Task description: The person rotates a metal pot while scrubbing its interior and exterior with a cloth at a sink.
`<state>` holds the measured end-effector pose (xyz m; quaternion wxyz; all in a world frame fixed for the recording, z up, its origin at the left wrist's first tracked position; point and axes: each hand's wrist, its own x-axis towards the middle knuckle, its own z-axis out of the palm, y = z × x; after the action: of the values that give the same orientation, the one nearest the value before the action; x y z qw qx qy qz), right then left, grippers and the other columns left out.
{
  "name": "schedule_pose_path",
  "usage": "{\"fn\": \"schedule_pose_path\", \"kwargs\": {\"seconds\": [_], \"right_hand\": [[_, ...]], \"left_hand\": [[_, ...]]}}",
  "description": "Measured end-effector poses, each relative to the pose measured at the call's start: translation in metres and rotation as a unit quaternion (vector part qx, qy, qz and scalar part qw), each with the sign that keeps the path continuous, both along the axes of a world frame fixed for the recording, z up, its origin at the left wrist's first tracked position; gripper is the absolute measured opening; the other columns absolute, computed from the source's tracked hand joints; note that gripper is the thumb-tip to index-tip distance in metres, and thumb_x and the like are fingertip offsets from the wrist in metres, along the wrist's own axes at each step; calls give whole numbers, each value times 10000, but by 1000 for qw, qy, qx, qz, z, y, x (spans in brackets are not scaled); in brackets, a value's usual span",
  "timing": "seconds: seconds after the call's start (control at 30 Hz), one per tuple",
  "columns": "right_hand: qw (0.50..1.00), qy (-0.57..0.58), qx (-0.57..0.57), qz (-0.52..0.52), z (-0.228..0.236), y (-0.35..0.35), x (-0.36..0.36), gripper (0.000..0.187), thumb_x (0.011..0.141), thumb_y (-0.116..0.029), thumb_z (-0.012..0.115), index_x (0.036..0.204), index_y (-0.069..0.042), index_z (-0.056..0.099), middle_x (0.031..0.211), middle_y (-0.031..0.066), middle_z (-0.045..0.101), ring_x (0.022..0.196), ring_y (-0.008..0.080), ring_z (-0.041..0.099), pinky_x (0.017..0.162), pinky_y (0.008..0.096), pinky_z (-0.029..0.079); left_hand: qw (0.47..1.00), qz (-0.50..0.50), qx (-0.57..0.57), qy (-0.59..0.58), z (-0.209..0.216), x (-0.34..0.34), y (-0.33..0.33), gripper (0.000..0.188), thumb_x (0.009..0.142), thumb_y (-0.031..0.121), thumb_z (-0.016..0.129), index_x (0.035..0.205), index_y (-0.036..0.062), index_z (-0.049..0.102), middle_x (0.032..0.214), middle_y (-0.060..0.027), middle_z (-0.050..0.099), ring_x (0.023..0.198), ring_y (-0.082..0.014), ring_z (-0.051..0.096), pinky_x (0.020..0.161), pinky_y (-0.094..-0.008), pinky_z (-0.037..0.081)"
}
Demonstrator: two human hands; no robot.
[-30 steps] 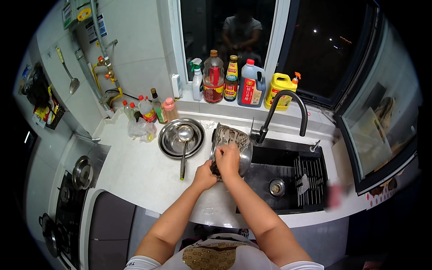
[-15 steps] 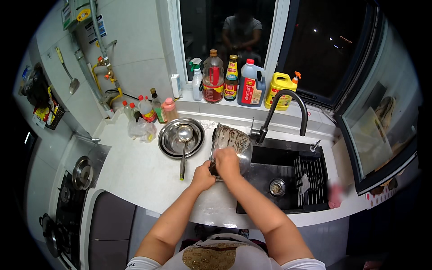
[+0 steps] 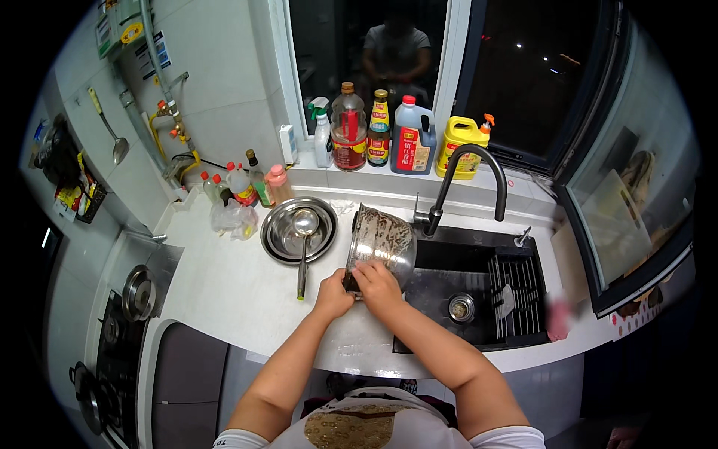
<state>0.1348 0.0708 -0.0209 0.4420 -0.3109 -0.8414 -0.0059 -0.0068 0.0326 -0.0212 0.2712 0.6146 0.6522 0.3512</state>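
A stainless steel pot (image 3: 383, 241) lies tipped on its side at the sink's left edge, its outer wall streaked with brown and black stains. My left hand (image 3: 333, 293) is closed on the pot's near side, by its rim or handle; the exact grip is hidden. Against the stained wall presses my right hand (image 3: 378, 286), fingers bent and together. Whatever may be under those fingers is hidden. To the left, a ladle (image 3: 305, 223) with a dark handle rests across nested metal bowls (image 3: 271, 251) on the white counter (image 3: 224, 284).
The black sink (image 3: 441, 292) has a drain, a rack (image 3: 516, 295) and a dark curved faucet (image 3: 493, 168). Sauce bottles and a yellow pump jug (image 3: 460, 150) line the windowsill. Smaller bottles (image 3: 241, 183) stand at the back left. An open window sash (image 3: 613, 217) juts in at right.
My right hand has slid down the pot's wall toward my left hand, uncovering more of the stained surface. My left hand keeps its hold. The whole view has shifted slightly.
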Motion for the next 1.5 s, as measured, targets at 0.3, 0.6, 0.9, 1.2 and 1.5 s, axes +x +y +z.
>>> {"fn": "schedule_pose_path", "kwargs": {"seconds": [0.3, 0.6, 0.9, 1.2, 1.5], "right_hand": [[996, 4, 12, -84, -14, 5, 55, 325, 671, 29, 614, 990, -20, 655, 1022, 124, 647, 951, 319, 583, 816, 392, 504], [963, 175, -108, -174, -14, 21, 53, 110, 754, -10, 673, 849, -50, 712, 887, 127, 665, 881, 313, 607, 785, 390, 501], [966, 189, -37, -172, -42, 26, 55, 218, 729, 32, 628, 922, -47, 692, 918, 110, 655, 891, 319, 589, 793, 406, 496], [959, 204, -73, -184, -26, 24, 65, 136, 757, 7, 667, 883, -31, 700, 909, 124, 659, 874, 311, 601, 784, 391, 497], [980, 158, -88, -80, -8, -40, 85, 188, 745, 12, 684, 927, -33, 686, 958, 118, 642, 888, 304, 593, 775, 369, 500]], "left_hand": [[1000, 27, 8, 5, 1, 14, -1, 375, 645, 29, 615, 1015, -18, 580, 893, -249, 659, 884, -418, 629, 813, -433, 498], [1000, 11, -19, 3, 21, 45, 14, 918, 650, 26, 613, 1455, 66, 174, 984, -280, 641, 942, -436, 622, 854, -404, 490], [997, -62, -45, 10, 29, 40, 20, 1061, 643, -10, 597, 1521, 163, 28, 966, -239, 663, 833, -335, 666, 747, -350, 518], [993, -100, -51, 30, 31, 40, 16, 1057, 638, -3, 600, 1519, 168, 42, 1001, -256, 657, 864, -366, 664, 774, -361, 514], [981, -119, -145, 48, 74, 52, -21, 1014, 654, 4, 622, 1518, 149, 111, 1046, -242, 655, 949, -357, 652, 827, -333, 496]]}}
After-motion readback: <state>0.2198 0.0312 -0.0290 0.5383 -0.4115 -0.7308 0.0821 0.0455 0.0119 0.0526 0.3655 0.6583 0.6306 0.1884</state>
